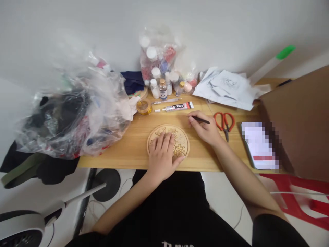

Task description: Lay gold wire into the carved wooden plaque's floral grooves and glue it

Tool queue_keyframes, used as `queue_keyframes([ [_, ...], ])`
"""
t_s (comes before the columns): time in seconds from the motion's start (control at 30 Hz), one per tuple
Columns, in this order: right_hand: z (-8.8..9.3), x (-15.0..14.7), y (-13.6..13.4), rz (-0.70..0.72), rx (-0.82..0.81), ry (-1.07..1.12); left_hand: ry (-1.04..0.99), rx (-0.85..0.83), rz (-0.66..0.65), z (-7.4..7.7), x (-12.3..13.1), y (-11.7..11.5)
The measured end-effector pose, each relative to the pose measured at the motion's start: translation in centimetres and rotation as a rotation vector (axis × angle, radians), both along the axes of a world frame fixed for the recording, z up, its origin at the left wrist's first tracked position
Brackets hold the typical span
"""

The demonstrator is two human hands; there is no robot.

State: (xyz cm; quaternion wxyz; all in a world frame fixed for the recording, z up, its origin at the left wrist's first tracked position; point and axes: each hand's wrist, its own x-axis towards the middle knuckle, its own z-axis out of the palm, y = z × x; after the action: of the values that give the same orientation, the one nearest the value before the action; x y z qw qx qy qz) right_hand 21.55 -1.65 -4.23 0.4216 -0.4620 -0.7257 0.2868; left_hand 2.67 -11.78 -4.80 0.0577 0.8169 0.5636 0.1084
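Left hand (pixel 161 156) open, palm down on disc (pixel 180 148), near worktop's (pixel 205 161) front edge. Right hand (pixel 204 129) at disc's 2 o'clock, pinching black tool (pixel 202 119). Tape roll (pixel 144 107) at disc's 11, glue (pixel 179 107) at 12, phone (pixel 259 145) at 3.

A plain pale wall (pixel 102 27) rises behind the far edge of the wooden table (pixel 123 147). The floor (pixel 221 200) is whitish. Below the near edge, a fan (pixel 24 224) stands toward the left corner, a red stool (pixel 279 183) toward the right. The light is soft.
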Motion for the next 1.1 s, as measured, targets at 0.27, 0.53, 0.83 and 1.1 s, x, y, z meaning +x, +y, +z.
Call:
queue_keyframes([
  [0.27,2.0,0.1,-2.7,-0.170,0.159,-0.152,-0.191,0.096,0.011,0.3,-1.5,-0.1],
  [0.53,-0.4,-2.7,-9.5,-0.196,0.237,-0.364,-0.187,0.055,0.040,-0.4,-4.7,1.3],
  [0.83,-0.8,-2.7,-9.6,-0.110,0.186,-0.367,-0.131,0.137,0.110,0.5,-4.9,-2.0],
  [1.1,-0.9,-3.6,-8.6,0.112,0.128,-0.369,-0.153,0.030,-0.018,-0.4,-4.8,0.2],
])
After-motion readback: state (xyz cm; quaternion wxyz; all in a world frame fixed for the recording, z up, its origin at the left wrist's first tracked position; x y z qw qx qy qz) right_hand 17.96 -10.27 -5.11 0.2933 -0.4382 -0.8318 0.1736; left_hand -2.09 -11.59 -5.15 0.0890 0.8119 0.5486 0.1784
